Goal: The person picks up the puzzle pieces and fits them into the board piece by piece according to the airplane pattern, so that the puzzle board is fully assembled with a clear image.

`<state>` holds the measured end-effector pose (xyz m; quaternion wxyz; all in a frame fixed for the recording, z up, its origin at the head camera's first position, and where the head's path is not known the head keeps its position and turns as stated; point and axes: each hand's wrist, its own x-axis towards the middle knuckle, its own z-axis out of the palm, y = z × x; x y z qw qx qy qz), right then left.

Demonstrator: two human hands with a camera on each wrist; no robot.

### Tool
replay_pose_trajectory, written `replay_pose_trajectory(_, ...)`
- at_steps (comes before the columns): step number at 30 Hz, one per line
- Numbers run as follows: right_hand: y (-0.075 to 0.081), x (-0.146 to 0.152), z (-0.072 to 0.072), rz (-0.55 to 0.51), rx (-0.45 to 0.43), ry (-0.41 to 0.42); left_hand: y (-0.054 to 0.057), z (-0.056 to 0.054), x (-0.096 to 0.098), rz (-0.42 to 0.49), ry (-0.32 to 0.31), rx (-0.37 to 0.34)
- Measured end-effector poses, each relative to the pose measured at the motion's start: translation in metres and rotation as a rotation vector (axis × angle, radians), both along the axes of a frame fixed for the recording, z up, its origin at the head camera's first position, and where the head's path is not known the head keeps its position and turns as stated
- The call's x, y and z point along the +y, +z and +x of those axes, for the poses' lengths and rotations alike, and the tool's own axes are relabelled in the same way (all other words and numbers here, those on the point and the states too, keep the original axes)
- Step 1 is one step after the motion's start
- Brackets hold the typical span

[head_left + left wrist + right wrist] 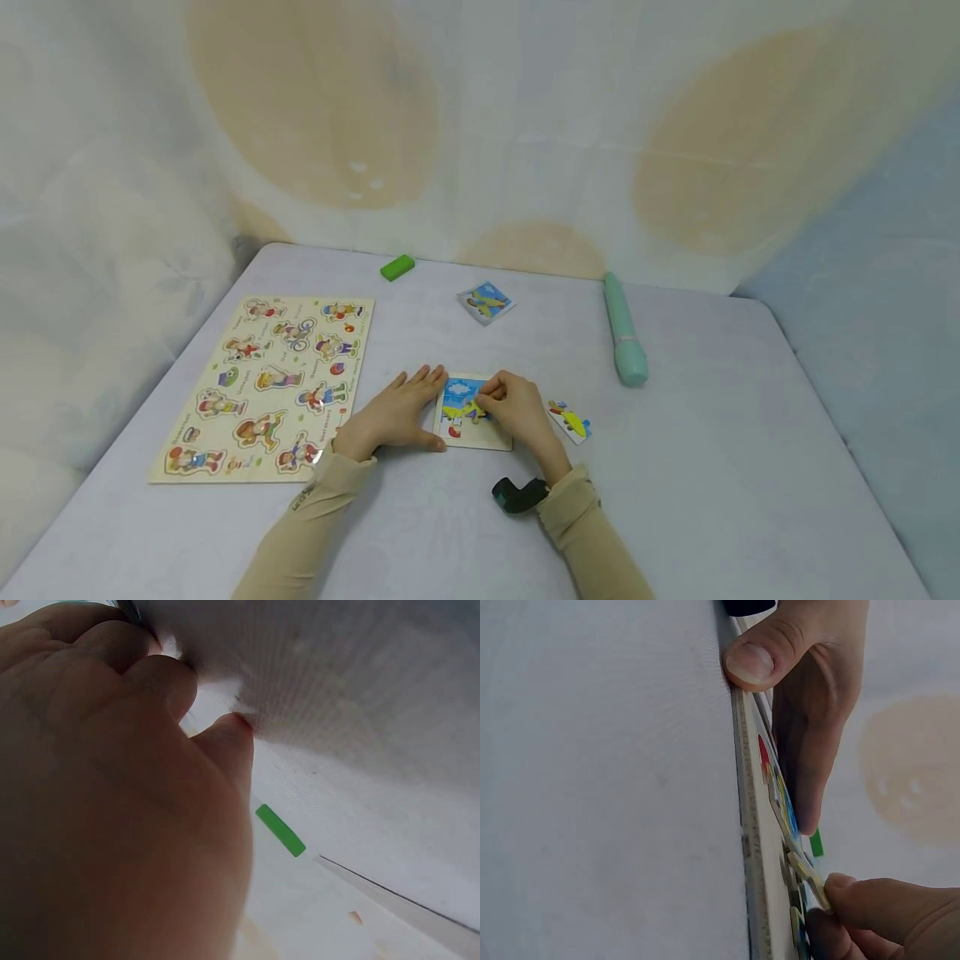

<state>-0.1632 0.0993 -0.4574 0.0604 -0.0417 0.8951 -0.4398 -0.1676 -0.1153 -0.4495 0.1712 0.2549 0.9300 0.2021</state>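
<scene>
A small square puzzle board (474, 414) lies flat on the pale surface (712, 467); it is light wood with a blue sky, white cloud and parts of a yellow plane with red. The left hand (393, 412) lies flat at the board's left edge, fingers straight, thumb against its near side. The right hand (517, 410) rests over the board's right half, its fingers pinching a thin yellow puzzle piece (808, 871) tilted just above the board. Right of the board lies a loose plane piece (570, 421); beyond the board lie a picture card (486, 302) and a green block (397, 267); left of the board is a large figure puzzle (268, 385)
</scene>
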Motion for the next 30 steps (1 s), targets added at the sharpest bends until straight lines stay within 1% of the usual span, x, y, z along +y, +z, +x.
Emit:
replay_pose_trajectory(3,-0.002,-0.003,0.001,0.032,0.026,-0.015,0.001,0.000,0.000,-0.001,-0.003,-0.002)
replay_pose_trajectory(9,-0.002,-0.007,0.001,0.071,0.043,-0.030,0.002,-0.001,-0.001,0.005,0.001,0.001)
replay_pose_trajectory(15,0.000,-0.009,0.001,0.068,0.057,-0.042,0.002,-0.001,-0.002,0.000,-0.004,0.006)
replay_pose_trajectory(19,-0.001,-0.007,-0.001,0.042,0.049,-0.044,0.004,-0.001,-0.002,0.002,0.002,0.009)
replay_pose_trajectory(21,-0.001,-0.003,-0.003,0.003,0.025,-0.028,0.003,-0.001,-0.001,0.002,0.003,0.006)
replay_pose_trajectory(23,-0.001,0.005,-0.005,-0.063,-0.010,-0.002,0.002,-0.001,-0.001,0.002,0.003,0.002)
replay_pose_trajectory(27,0.004,0.027,-0.010,-0.254,-0.117,0.038,0.000,0.000,0.000,-0.019,0.007,-0.008)
replay_pose_trajectory(30,0.010,0.047,-0.013,-0.353,-0.173,0.030,0.000,0.000,0.000,-0.026,0.006,-0.001)
